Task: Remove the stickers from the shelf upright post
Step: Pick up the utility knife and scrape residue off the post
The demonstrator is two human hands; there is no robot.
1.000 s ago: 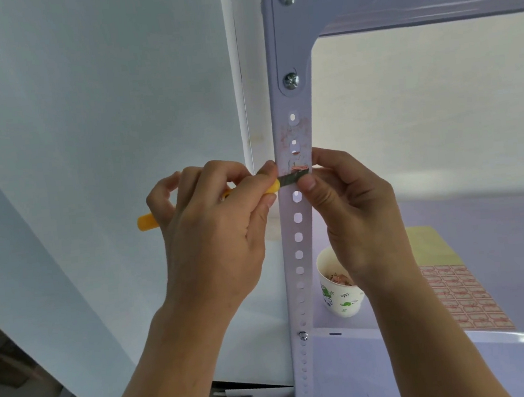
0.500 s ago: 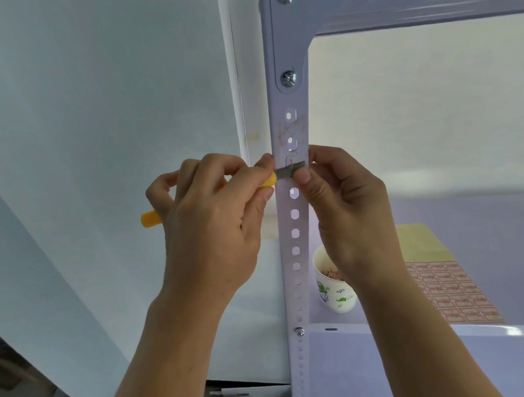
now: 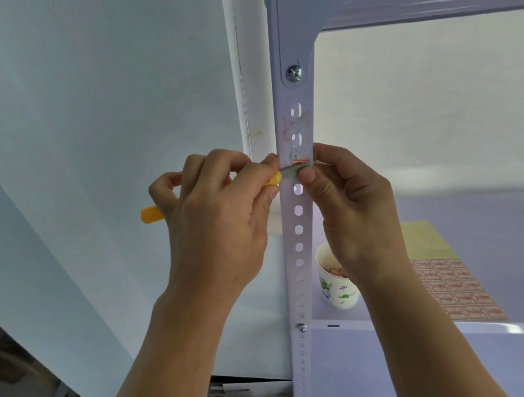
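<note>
A pale wall panel (image 3: 70, 120) fills the left side. In front of it, the left hand (image 3: 215, 222) is clamped around a yellow-handled knife (image 3: 152, 214) – the butt of the handle sticks out to the left of the fist, and the grey blade (image 3: 291, 171) is laid flat and level across the face of the shelf upright post (image 3: 283, 97). The white post stands upright in the middle, punched with a column of holes. A thin red sticker remnant (image 3: 300, 161) is seen on the post just above the blade's edge, with faint reddish residue higher up. The blade's far end is pinched against the post by the right hand (image 3: 351, 209), thumb in front, fingers curled behind the post's right edge. The two hands are close together, parted only by the post. Lower right, on the shelf board (image 3: 514, 238), a paper cup (image 3: 338, 290) holding reddish scraps stands near the post – beside it lies a sticker sheet (image 3: 455, 288).
</note>
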